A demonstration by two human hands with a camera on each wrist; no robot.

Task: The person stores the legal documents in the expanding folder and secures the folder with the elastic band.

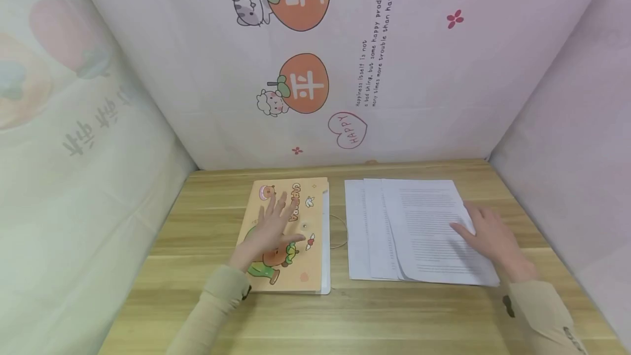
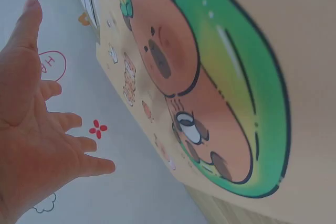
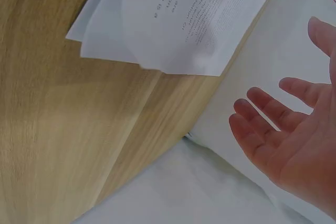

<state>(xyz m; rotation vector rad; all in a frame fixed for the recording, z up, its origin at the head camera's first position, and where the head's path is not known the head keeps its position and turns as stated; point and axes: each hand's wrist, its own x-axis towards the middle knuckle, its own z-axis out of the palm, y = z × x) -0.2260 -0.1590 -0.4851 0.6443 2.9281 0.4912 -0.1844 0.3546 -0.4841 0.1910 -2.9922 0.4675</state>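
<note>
A tan folder (image 1: 311, 267) with a cartoon capybara cover lies on the table, white sheets showing along its right edge. Over its cover, the left hand (image 1: 268, 232) is spread with fingers apart; in the left wrist view this hand (image 2: 47, 114) holds nothing. To the right, several printed sheets (image 1: 429, 223) lie fanned out and overlapping. Beside their right edge is the right hand (image 1: 493, 237), its thumb overlapping the top sheet in the head view. The right wrist view shows the right hand (image 3: 289, 135) with loosely bent fingers and nothing in them.
A thin ring (image 1: 339, 232) shows between the folder and the sheets. The wooden table (image 1: 394, 316) meets a printed cloth wall (image 1: 409, 130) at the back. Pale cloth also hangs on the left side (image 1: 133, 190) and the right side (image 1: 557, 152).
</note>
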